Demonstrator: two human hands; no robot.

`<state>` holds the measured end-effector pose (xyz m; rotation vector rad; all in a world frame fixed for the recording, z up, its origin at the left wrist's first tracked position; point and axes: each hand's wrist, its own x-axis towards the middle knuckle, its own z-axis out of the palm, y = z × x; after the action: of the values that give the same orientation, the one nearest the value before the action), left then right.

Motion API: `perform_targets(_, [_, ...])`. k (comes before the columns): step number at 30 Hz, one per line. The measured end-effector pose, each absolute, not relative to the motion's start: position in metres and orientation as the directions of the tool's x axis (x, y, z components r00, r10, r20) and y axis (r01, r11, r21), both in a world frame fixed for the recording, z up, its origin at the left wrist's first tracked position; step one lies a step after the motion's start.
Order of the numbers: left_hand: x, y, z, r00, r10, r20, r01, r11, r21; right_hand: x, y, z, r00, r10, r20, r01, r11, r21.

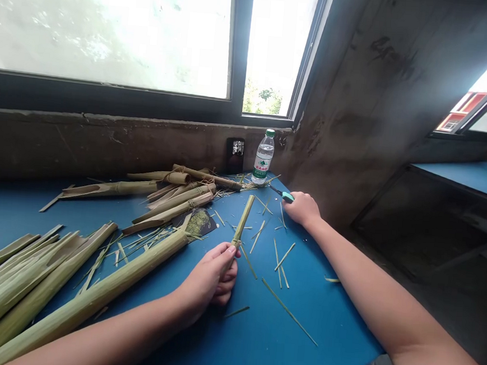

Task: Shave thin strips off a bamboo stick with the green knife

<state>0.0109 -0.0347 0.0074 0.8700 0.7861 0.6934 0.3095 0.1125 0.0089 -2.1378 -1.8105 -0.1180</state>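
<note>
From the head camera, I'm watching the left hand (208, 275) clenching round the lower end of a narrow bound leaf roll (243, 219), which is rising out of the fingers and leaning away toward the window (274, 50), tilted slightly to the right. Its long axis is running up and away from the person, so its free end is pointing toward the far edge of the blue table (252, 340). The left hand is the nearer one, gripping it; the right hand (302, 208) is sitting to the right of the free end, apart from it, its fingers closing on what I'm reading as small scissors (283, 194) with a teal handle (the fingers hide most of them, so I could be wrong). They are pointing away from the fingers toward a water bottle (263, 157). Loose leaf strips (281, 261) are lying around both hands, and longer rolled green stalks (92, 288) are stretching beside the left hand.
</note>
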Motion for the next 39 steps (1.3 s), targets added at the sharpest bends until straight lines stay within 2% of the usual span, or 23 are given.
perform_targets(4, [0.011, -0.033, 0.008, 0.527, 0.798, -0.291, -0.244, 0.470, 0.848, 0.286, 0.100, 0.009, -0.046, 0.940, 0.338, 0.970, 0.122, -0.210])
perform_targets(8, [0.011, -0.033, 0.006, 0.511, 0.817, -0.268, -0.289, 0.456, 0.842, 0.261, 0.085, 0.012, -0.294, 0.901, 0.319, 0.915, 0.362, -0.181])
perform_targets(15, [0.013, -0.034, 0.002, 0.473, 0.843, -0.258, -0.258, 0.412, 0.874, 0.223, 0.061, 0.008, -0.519, 0.830, 0.204, 0.846, 0.533, -0.015])
perform_targets(19, [0.013, -0.033, 0.003, 0.458, 0.842, -0.285, -0.254, 0.432, 0.865, 0.208, 0.056, 0.003, -0.513, 0.846, 0.147, 0.857, 0.514, 0.031])
perform_targets(22, [0.012, -0.033, 0.006, 0.469, 0.830, -0.301, -0.257, 0.455, 0.853, 0.211, 0.063, 0.002, -0.443, 0.881, 0.167, 0.895, 0.443, 0.039])
perform_targets(24, [0.010, -0.033, 0.008, 0.491, 0.810, -0.322, -0.251, 0.485, 0.838, 0.222, 0.073, 0.004, -0.336, 0.923, 0.186, 0.941, 0.337, 0.026])
perform_targets(28, [0.009, -0.035, 0.009, 0.556, 0.762, -0.330, -0.230, 0.524, 0.820, 0.260, 0.096, 0.010, -0.003, 0.967, 0.254, 1.000, 0.011, -0.029])
perform_targets(31, [0.010, -0.035, 0.007, 0.553, 0.784, -0.282, -0.263, 0.485, 0.834, 0.279, 0.102, 0.011, 0.116, 0.933, 0.342, 0.988, -0.074, -0.133])
perform_targets(33, [0.011, -0.034, 0.005, 0.525, 0.806, -0.273, -0.294, 0.473, 0.830, 0.278, 0.098, 0.011, 0.091, 0.910, 0.403, 0.978, -0.006, -0.208])
perform_targets(35, [0.012, -0.033, 0.003, 0.513, 0.814, -0.273, -0.309, 0.471, 0.826, 0.268, 0.090, 0.010, -0.027, 0.896, 0.444, 0.959, 0.148, -0.240])
perform_targets(39, [0.011, -0.032, 0.002, 0.514, 0.813, -0.272, -0.318, 0.476, 0.820, 0.238, 0.071, 0.004, -0.381, 0.845, 0.376, 0.873, 0.463, -0.154])
